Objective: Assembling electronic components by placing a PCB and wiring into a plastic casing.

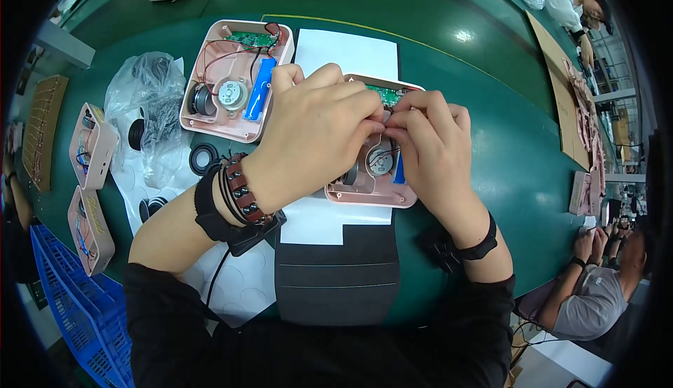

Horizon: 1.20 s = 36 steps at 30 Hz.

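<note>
My left hand (315, 128) and my right hand (436, 143) meet fingertip to fingertip above a pale pink housing (371, 197). Both are closed in a pinch; what sits between the fingertips is too small to make out, and thin wires (382, 153) run just beneath them. Partly covered by my hands, the housing holds a green circuit board (388, 96), a round silver motor-like part (380, 162) and a blue battery (399, 171). Beyond my left wrist lies a second open pink housing (242, 134) with red wires, a blue cylindrical battery (261, 90) and a round silver part (232, 95).
Left are a clear plastic bag (158, 146), black rings (203, 158), two more pink housings (93, 146) and a blue crate (80, 311). White sheets and a black mat (336, 283) lie on the green table (491, 121). Co-workers sit at right, near a cardboard sheet (557, 86).
</note>
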{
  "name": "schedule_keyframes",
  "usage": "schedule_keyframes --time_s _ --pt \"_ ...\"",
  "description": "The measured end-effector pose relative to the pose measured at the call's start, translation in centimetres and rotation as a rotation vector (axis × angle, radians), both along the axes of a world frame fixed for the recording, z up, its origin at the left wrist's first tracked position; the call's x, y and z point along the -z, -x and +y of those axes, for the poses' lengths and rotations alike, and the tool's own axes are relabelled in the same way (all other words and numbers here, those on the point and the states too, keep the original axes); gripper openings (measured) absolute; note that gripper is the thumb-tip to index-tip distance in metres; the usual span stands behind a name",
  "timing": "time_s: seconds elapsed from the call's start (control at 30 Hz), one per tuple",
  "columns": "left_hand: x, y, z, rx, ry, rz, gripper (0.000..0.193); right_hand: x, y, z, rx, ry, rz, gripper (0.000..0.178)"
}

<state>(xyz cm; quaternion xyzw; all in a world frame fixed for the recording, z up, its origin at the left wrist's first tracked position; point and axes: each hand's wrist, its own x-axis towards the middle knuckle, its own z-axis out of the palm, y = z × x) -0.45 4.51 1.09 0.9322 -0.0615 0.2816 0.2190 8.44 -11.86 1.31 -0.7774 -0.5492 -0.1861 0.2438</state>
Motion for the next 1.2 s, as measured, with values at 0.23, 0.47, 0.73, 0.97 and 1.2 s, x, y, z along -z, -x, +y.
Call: schedule_keyframes --time_s 0.23,0.47,0.73,0.97,1.2 --pt "0.0 0.0 0.0 -0.018 -0.096 -0.003 0.005 0.7 0.0 0.4 0.038 -0.055 0.018 0.013" --pt "0.1 -0.3 0.2 -0.033 -0.092 -0.002 0.005 0.7 -0.1 0.8 0.074 -0.037 0.102 0.009" --pt "0.4 -0.4 0.0 -0.06 -0.099 -0.018 0.004 0.8 0.2 1.2 0.105 -0.053 0.051 0.007" --pt "0.7 -0.7 0.0 -0.063 -0.068 -0.039 0.004 0.9 0.1 1.5 0.11 -0.09 0.015 0.007" --pt "0.9 -1.1 0.5 -0.071 -0.102 -0.038 0.005 -0.1 0.4 1.8 0.179 0.028 -0.016 0.006"
